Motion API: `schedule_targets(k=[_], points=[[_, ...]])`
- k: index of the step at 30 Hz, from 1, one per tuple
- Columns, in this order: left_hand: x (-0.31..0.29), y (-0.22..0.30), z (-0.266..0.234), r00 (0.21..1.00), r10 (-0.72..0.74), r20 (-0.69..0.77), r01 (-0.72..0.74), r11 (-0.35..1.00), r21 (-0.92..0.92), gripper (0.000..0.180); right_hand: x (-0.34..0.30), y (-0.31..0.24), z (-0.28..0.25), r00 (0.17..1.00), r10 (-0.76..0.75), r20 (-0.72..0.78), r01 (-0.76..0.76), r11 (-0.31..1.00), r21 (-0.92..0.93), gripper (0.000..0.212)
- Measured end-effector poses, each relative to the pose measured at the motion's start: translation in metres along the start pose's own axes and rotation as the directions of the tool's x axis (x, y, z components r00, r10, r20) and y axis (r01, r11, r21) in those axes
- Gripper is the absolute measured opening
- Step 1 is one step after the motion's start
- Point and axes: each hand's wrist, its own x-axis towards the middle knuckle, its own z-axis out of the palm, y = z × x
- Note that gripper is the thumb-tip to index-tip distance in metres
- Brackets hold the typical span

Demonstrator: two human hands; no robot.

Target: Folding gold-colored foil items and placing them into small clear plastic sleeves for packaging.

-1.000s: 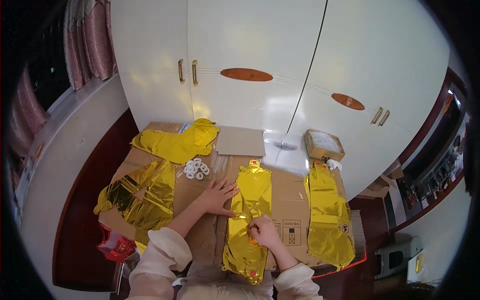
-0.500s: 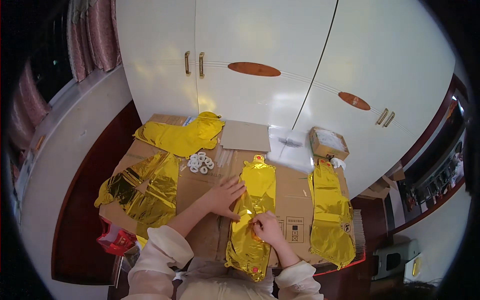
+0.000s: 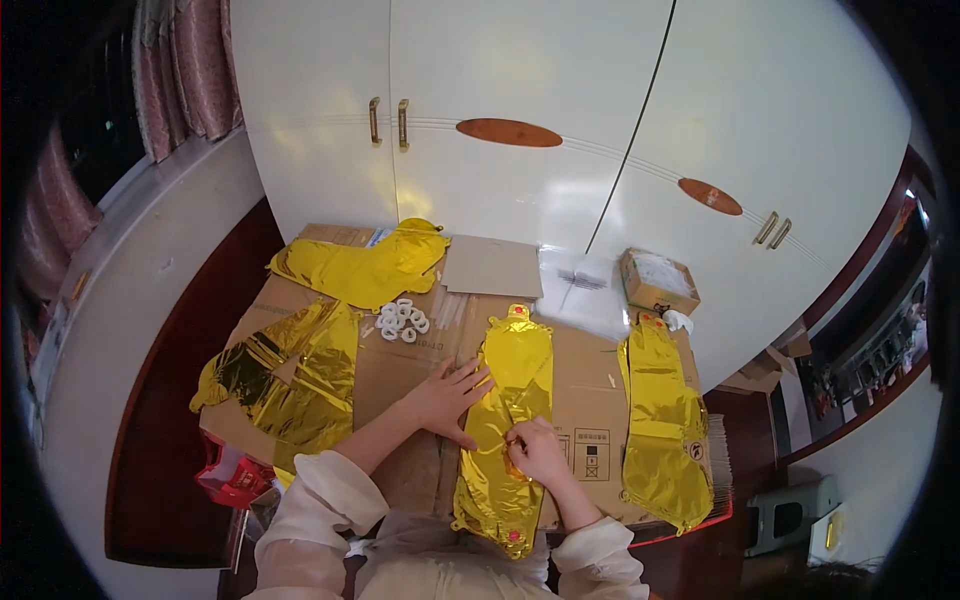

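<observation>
A flat gold foil balloon (image 3: 521,372) lies lengthwise in front of me, with a small red dot on the tab at each end. My left hand (image 3: 447,401) rests against its left edge, fingers spread and fingertips on the foil. Near the balloon's middle, my right hand (image 3: 537,449) is closed, its thumb and fingers pinching at the foil; the exact grip is hidden beneath the fingers. Another flat gold balloon (image 3: 662,410) lies to the right. On the left are a triangular gold balloon (image 3: 320,372) with a central hole and a curved gold balloon (image 3: 345,272) behind it.
Flattened cardboard (image 3: 395,375) covers the table. Several white rings (image 3: 403,320) sit beyond my left hand. At the back are a grey board (image 3: 492,267), a clear plastic sheet (image 3: 580,290) and an open box (image 3: 660,280). A red bag (image 3: 237,475) hangs at the left edge.
Both hands keep nearly the same place on the middle balloon, and the right fingers still pinch at the foil. The view has shifted very slightly.
</observation>
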Motion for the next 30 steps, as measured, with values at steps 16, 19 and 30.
schedule_targets(k=[16, 19, 30], points=[[-0.011, 0.014, -0.007, 0.995, 0.092, 0.04, -0.091, 0.995, -0.033, 0.136, 0.0, -0.002, 0.0, 1.0, -0.011, -0.011, 0.01, 0.999, -0.033, 0.01], [-0.018, 0.02, -0.008, 0.995, 0.085, 0.052, -0.085, 0.996, 0.007, 0.136, 0.0, -0.004, 0.001, 1.0, -0.01, 0.004, 0.011, 0.999, -0.046, 0.012], [-0.011, 0.02, 0.007, 1.0, 0.001, -0.007, -0.001, 0.999, -0.036, 0.115, 0.0, -0.001, 0.003, 1.0, -0.024, 0.003, 0.024, 0.999, -0.046, 0.01]])
